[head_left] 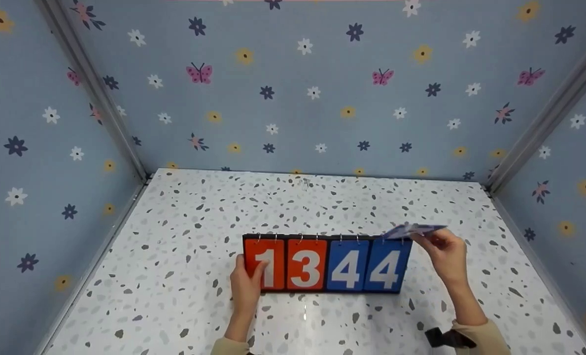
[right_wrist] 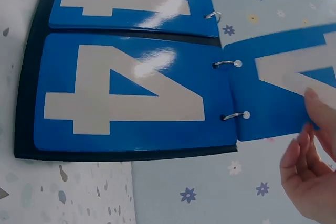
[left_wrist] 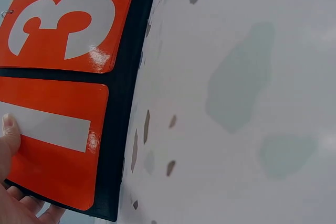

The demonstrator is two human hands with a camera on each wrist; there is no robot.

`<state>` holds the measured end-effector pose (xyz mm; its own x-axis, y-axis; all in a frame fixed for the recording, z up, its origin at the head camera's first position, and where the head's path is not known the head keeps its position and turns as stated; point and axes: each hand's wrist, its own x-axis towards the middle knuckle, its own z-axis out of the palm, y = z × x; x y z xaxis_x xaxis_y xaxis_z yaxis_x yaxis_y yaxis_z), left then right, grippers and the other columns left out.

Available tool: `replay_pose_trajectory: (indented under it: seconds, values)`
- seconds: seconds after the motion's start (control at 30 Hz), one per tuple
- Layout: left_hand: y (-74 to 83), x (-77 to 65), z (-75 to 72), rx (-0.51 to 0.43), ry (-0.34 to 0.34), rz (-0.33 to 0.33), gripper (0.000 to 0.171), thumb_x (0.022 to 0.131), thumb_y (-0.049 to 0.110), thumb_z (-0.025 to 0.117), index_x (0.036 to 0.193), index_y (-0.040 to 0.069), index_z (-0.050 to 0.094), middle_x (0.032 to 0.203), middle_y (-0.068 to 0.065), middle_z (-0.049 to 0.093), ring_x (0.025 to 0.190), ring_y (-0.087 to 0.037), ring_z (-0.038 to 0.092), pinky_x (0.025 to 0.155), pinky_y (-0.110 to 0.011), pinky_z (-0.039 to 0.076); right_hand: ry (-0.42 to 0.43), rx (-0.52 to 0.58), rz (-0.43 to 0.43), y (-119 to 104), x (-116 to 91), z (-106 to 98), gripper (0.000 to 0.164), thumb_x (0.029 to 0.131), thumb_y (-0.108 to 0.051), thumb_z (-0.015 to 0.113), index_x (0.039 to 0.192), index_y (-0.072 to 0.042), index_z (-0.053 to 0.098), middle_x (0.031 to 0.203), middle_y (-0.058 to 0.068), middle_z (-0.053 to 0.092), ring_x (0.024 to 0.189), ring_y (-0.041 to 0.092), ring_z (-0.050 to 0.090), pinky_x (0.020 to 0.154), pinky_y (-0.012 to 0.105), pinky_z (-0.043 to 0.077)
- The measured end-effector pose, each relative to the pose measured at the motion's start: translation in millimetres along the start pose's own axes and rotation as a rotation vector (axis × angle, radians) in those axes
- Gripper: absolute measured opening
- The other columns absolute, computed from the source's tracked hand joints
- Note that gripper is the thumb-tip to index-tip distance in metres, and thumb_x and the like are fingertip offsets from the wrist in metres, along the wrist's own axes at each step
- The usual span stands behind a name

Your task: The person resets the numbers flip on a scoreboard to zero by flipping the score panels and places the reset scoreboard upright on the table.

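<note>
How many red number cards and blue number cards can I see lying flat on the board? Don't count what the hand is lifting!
Red: 2 (the "1" card, the "3" card)
Blue: 2 (the left "4" card, the right "4" card)
Total: 4

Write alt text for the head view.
A flip scoreboard reads red 1, 3 and blue 4, 4; a person's left grip holds its red end while the right grip holds up a blue card. Around: speckled white table, flowered blue walls.
</note>
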<state>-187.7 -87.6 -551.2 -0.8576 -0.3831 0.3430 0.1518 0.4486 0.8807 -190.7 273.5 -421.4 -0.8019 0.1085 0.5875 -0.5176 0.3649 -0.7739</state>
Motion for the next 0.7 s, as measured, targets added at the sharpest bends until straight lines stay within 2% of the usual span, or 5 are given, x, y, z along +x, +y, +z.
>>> replay_pose_trajectory:
  seconds: [0.2, 0.37, 0.5, 0.6, 0.7]
  values:
    - [-0.3, -0.7, -0.1, 0.002, 0.003, 0.018, 0.038, 0.077, 0.025, 0.071, 0.095, 0.001, 0.048, 0.078, -0.008, 0.058, 0.067, -0.017, 0.051, 0.062, -0.032, 0.045, 0.082, -0.142, -0.071, -4, 17, 13, 0.01, 0.07, 0.012, 0.069, 0.078, 0.01, 0.064, 0.076, 0.017, 0.055, 0.066, 0.007, 0.051, 0.059, 0.014, 0.041]
    - [0.9, 0.4, 0.0, 0.0, 0.005, 0.012, 0.038, 0.077, 0.025, 0.071, 0.095, 0.001, 0.049, 0.078, -0.008, 0.058, 0.068, -0.017, 0.052, 0.063, -0.033, 0.046, 0.107, -0.218, -0.001, 19, 30, 18, 0.012, 0.073, -0.003, 0.073, 0.076, 0.005, 0.064, 0.069, 0.011, 0.06, 0.064, 0.004, 0.051, 0.061, 0.014, 0.04]
    - [0.5, 0.6, 0.5, -0.009, 0.002, 0.006, 0.037, 0.077, 0.024, 0.071, 0.096, 0.001, 0.049, 0.079, -0.008, 0.059, 0.068, -0.017, 0.052, 0.063, -0.033, 0.046, 0.107, -0.241, 0.091, 52, 38, 21, 0.022, 0.076, -0.021, 0.073, 0.081, 0.0, 0.066, 0.071, 0.008, 0.061, 0.063, 0.012, 0.052, 0.062, 0.017, 0.042]
    - [0.7, 0.4, 0.3, -0.02, -0.005, -0.008, 0.037, 0.077, 0.024, 0.071, 0.097, 0.001, 0.049, 0.081, -0.008, 0.06, 0.068, -0.017, 0.052, 0.064, -0.032, 0.046, 0.102, -0.184, 0.129, 89, 41, 21, 0.024, 0.074, -0.024, 0.074, 0.083, -0.003, 0.067, 0.073, 0.011, 0.061, 0.063, 0.019, 0.052, 0.061, 0.021, 0.044]
    - [1.1, 0.4, -0.1, -0.027, -0.013, -0.028, 0.037, 0.077, 0.024, 0.071, 0.099, 0.002, 0.05, 0.083, -0.007, 0.06, 0.07, -0.016, 0.052, 0.066, -0.032, 0.046, 0.118, -0.122, 0.137, 139, 45, 20, 0.022, 0.071, -0.021, 0.077, 0.084, -0.006, 0.068, 0.071, 0.008, 0.06, 0.061, 0.016, 0.052, 0.057, 0.018, 0.043]
